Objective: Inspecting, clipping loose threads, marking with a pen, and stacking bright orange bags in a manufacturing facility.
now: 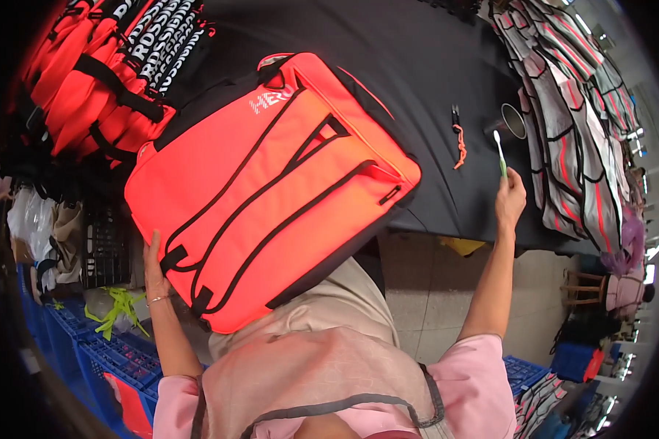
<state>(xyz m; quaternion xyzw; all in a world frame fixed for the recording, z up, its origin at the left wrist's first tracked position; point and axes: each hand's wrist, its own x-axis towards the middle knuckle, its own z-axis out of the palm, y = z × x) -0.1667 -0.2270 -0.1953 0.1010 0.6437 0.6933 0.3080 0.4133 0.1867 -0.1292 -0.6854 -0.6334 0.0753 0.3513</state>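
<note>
Left hand (152, 267) grips the orange bag (271, 183) at its lower corner, propped against the table (417, 73). Right hand (510, 199) pinches a green brush (500, 155), raised just beside the cup (514, 121), well apart from the bag; no brushing under way yet.

The orange backpack (271, 183) was of matt woven cloth with black fabric piping, the table (417, 73) was covered in dull black cloth, the cup (512, 121) looked like brushed metal, the toothbrush (499, 155) like smooth plastic, and the stacked grey panels (571, 110) like slightly glossy synthetic fabric.
</note>
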